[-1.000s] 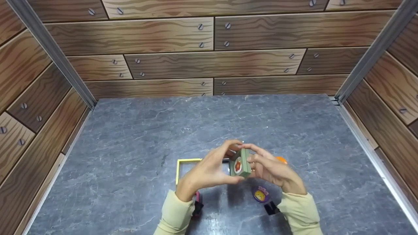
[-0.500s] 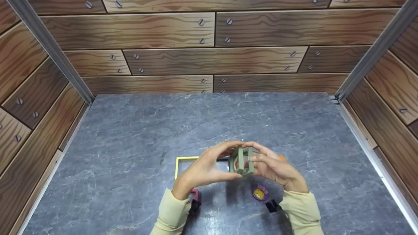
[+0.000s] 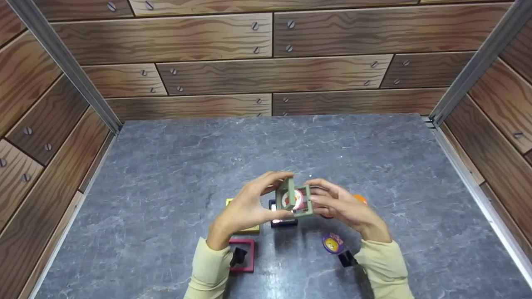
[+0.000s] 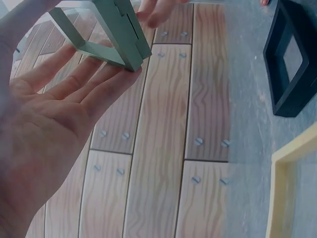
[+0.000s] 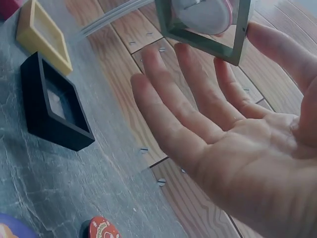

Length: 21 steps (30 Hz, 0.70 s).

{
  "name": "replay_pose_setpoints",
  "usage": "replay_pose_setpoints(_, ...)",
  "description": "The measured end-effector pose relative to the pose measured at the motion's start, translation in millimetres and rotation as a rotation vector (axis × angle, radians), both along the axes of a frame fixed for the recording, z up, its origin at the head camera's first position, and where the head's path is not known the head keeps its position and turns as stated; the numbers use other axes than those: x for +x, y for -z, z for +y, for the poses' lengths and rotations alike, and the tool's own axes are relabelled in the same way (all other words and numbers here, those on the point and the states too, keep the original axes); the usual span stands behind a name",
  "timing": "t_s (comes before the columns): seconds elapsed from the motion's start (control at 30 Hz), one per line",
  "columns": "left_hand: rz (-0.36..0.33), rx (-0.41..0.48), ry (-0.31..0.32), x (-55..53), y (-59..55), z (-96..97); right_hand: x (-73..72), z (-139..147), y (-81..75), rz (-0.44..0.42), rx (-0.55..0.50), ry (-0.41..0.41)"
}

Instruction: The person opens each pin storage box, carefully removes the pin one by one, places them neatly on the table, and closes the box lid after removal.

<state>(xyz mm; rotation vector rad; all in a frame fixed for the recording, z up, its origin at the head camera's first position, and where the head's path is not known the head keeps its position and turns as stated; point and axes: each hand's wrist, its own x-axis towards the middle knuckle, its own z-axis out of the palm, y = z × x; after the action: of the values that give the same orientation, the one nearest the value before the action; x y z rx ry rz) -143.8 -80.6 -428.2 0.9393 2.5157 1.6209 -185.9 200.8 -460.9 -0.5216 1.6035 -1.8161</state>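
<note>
Both hands hold a green hinged display frame [image 3: 309, 203] above the table, its two halves spread apart. My left hand [image 3: 247, 207] grips the left half by top and bottom edges, fingers above and thumb below. At the other half, my right hand [image 3: 347, 211] pinches the edge between thumb and fingers. Between the halves sits a round red-and-white pin badge [image 3: 298, 200]; the right wrist view shows its pale back [image 5: 203, 17]. In the left wrist view, the hinge side of the green frame [image 4: 116, 34] rests against the left fingertips.
Under the hands lie a black frame [image 3: 284, 223], a yellow frame [image 3: 251, 229] and a pink frame [image 3: 252, 255]. A purple badge [image 3: 332, 243], an orange item [image 3: 360, 199] and a red badge [image 5: 103, 229] lie on the right. Wood-patterned walls enclose the grey table [image 3: 187, 166].
The green frame's halves, together one second ago, have swung apart, and the badge inside now shows. My left hand has moved left with its half; the right hand has barely moved.
</note>
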Motion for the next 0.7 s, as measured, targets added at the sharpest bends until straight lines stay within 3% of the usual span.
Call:
replay_pose_setpoints(0.2, 0.016, -0.029, -0.006, 1.1, -2.3, -2.2, 2.5, -3, -3.6, 0.049, 0.060, 0.065)
replay_pose_setpoints(0.4, -0.007, -0.117, 0.003, 1.6, -1.8, -4.9, 8.4, -2, -11.1, 0.185, 0.201, 0.094)
replay_pose_setpoints(0.7, -0.040, -0.194, 0.028, 1.3, -1.4, -3.8, 27.0, -4, -25.5, 0.367, 0.418, -0.024)
